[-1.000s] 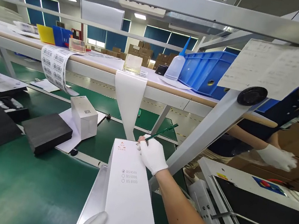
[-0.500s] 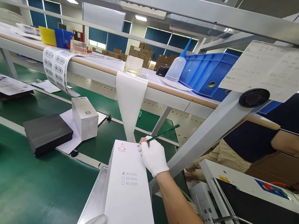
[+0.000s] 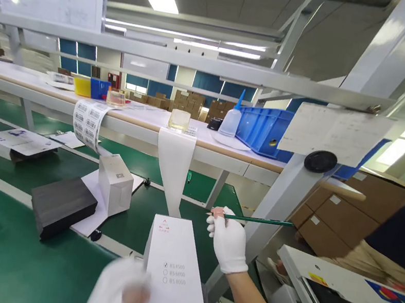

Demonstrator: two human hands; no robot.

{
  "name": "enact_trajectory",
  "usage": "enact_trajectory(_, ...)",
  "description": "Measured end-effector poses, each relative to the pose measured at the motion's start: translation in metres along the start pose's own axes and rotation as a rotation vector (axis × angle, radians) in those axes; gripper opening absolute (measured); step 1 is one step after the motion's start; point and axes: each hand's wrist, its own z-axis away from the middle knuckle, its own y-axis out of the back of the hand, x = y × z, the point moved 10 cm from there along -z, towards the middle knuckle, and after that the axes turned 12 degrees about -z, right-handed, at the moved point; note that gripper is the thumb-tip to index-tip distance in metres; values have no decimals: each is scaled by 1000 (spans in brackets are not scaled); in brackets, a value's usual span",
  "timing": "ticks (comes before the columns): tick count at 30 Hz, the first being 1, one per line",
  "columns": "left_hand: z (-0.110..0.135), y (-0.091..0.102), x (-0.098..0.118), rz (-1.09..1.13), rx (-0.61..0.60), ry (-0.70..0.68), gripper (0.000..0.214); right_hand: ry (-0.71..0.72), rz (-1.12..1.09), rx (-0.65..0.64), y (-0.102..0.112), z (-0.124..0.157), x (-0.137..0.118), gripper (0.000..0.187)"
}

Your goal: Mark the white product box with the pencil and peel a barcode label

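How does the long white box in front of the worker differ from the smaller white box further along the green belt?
The long white box lies flat with three checkbox lines, the top one ticked; the smaller white box stands tilted on white paper and shows only a small dark label. The gloved left hand, blurred, is at the long box; nothing touches the smaller. Both are plain white cartons.

White box (image 3: 174, 277) with checklist BS 4500 ticked, BS 6000, BS 8000

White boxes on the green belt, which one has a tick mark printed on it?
The long white box nearest the camera, beside the right hand: one of three circles is ticked. The small upright box shows none.
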Motion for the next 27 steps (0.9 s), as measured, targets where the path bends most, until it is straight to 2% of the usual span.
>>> enact_trajectory(2, -76, 8, -16, -16, 74, -55, 37, 144, 70, -42, -8, -14, -30, 55)
enact_trajectory(5, -196, 32, -33, -149, 305, -81, 31, 403, 149, -135, -35, -32, -84, 39)
enact_trajectory(7, -262, 28, -42, -255, 274, -68, 37, 629, 256, -154, -54, -39, -122, 31)
enact_trajectory(9, -301, 15, -49, -360, 177, -53, 39, 859, 407, -150, -72, -41, -152, 29)
enact_trajectory(11, -314, 2, -56, -412, 95, -46, 38, 1020, 521, -168, -91, -43, -170, 25)
enact_trajectory(13, -311, -5, -62, -389, 66, -55, 34, 1090, 602, -223, -109, -48, -178, 23)
enact_trajectory(17, -299, -4, -70, -270, 94, -74, 30, 1040, 789, -291, -145, -66, -179, 27)
enact_trajectory(19, -298, -3, -72, -241, 102, -74, 31, 1001, 895, -291, -160, -72, -177, 21)
enact_trajectory(22, -299, -3, -73, -239, 115, -63, 33, 1034, 1006, -283, -174, -71, -177, 15)
enact_trajectory(27, -296, -4, -70, -273, 115, -58, 35, 1279, 999, -227, -181, -50, -189, 21)
